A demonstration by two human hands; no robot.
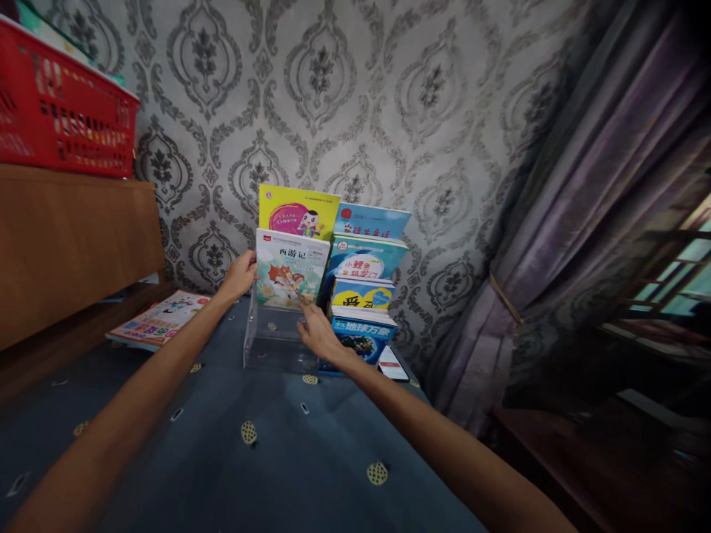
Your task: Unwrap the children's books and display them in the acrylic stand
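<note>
A pale green picture book [292,270] with an illustrated cover stands in the second tier of a clear acrylic stand [278,348]. My left hand [240,275] grips the book's left edge, its fingertips partly hidden there. Against the lower part of the cover rests my right hand [322,334], forefinger stretched out and thumb apart below it. Behind this book a yellow book [300,211] rises higher. To the right, several more books stand in stepped rows, among them a blue book [364,337] at the front and a teal book [369,255] farther back.
On the left, a small pile of books [161,318] lies on the dark blue patterned tablecloth [222,459]. A red basket [67,111] sits on a wooden cabinet [78,244]. A phone-like device [392,364] lies right of the stand. Curtains [533,244] hang at the right.
</note>
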